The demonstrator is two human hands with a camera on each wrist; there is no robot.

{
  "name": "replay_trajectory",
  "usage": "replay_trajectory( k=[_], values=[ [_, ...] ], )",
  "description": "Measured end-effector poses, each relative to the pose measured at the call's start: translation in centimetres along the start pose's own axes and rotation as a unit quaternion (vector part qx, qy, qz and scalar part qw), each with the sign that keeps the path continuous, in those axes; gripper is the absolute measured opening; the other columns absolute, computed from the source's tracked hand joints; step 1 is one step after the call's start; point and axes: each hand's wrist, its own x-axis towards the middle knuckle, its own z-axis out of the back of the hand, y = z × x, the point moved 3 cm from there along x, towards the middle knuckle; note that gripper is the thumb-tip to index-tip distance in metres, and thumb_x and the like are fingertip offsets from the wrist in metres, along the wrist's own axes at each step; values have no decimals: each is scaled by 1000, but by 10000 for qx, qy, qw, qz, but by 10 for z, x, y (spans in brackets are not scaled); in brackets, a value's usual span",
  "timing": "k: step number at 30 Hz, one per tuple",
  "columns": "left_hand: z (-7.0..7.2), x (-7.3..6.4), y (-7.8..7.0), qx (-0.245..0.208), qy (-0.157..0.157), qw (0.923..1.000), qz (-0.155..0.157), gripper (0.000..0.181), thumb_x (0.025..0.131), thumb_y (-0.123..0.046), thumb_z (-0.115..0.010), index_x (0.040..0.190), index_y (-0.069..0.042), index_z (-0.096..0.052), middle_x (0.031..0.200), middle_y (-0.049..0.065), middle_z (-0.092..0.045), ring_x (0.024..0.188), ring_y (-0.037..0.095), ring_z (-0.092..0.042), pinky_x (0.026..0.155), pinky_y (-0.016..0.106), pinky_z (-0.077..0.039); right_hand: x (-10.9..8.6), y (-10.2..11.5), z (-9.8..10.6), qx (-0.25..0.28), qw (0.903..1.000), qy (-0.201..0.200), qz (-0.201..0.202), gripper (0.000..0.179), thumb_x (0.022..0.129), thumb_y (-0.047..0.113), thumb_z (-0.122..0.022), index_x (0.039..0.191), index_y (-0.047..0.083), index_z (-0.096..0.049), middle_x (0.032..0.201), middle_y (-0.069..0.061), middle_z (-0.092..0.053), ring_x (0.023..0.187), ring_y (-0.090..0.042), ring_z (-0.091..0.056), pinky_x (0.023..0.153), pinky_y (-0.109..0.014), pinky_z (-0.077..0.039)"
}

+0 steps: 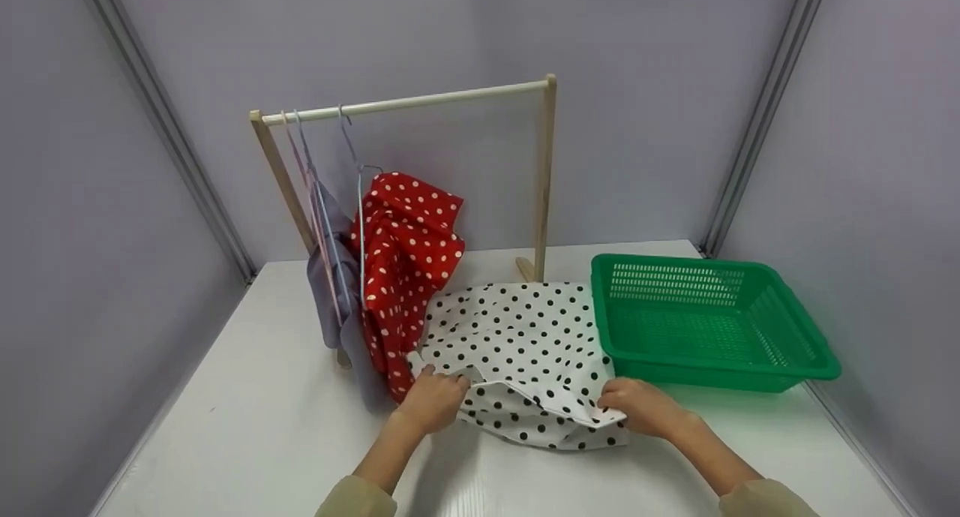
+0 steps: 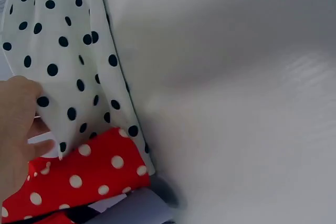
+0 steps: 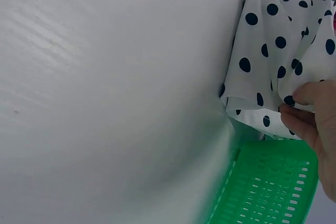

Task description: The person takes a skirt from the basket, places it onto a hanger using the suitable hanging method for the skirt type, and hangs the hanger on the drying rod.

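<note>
A white cloth with black polka dots (image 1: 525,329) lies spread on the table, its near edge lifted and folded. My left hand (image 1: 433,401) pinches that edge at its left end, close to the red cloth. At the right end, my right hand (image 1: 641,406) pinches the near corner between thumb and fingers, just in front of the basket. The left wrist view shows the dotted cloth (image 2: 63,61) hanging from the left fingers over the red cloth (image 2: 105,166). In the right wrist view, the cloth (image 3: 278,40) drapes from the right fingertips beside the green basket (image 3: 268,182).
A wooden clothes rack (image 1: 450,97) stands at the back left. From its rail hang several hangers (image 1: 330,224), with a grey-blue garment (image 1: 326,299) and a red white-dotted cloth (image 1: 405,239). The green plastic basket (image 1: 712,371) sits at right. Grey panels (image 1: 637,112) enclose the table.
</note>
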Motion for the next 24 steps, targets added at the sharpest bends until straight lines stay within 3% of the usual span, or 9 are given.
replay_trajectory(
  k=[6,11,18,24],
  values=[
    [-4,-10,-9,-708,180,9973,54,11,80,-5,-60,89,-7,-55,70,5,-57,58,23,-58,54,38,-47,-4,-1,-5,115,9999,-49,-4,42,50,-18,-75,82,9,-70,81,-1,-63,74,-16,-60,67,-26,-50],
    [-8,-17,-14,-1242,366,9914,210,7,86,-6,-56,93,-7,-55,72,5,-59,61,22,-59,52,36,-47,-6,-3,-6,191,9998,17,-46,44,49,-18,-74,84,8,-70,82,-1,-63,75,-16,-60,68,-26,-50],
    [-17,-22,-15,-1529,375,9869,361,2,86,-8,-56,87,-9,-55,75,6,-61,65,23,-61,53,35,-47,-4,-4,-4,153,9999,-40,56,43,51,-17,-74,85,9,-70,84,-2,-63,77,-18,-60,68,-27,-50],
    [-15,-26,-15,-1601,313,9861,315,6,88,-11,-57,82,-9,-56,71,4,-59,62,20,-59,52,32,-45,-6,-5,-6,93,9988,-329,361,45,50,-19,-70,86,9,-69,86,-3,-62,77,-19,-60,67,-28,-50]
  ],
)
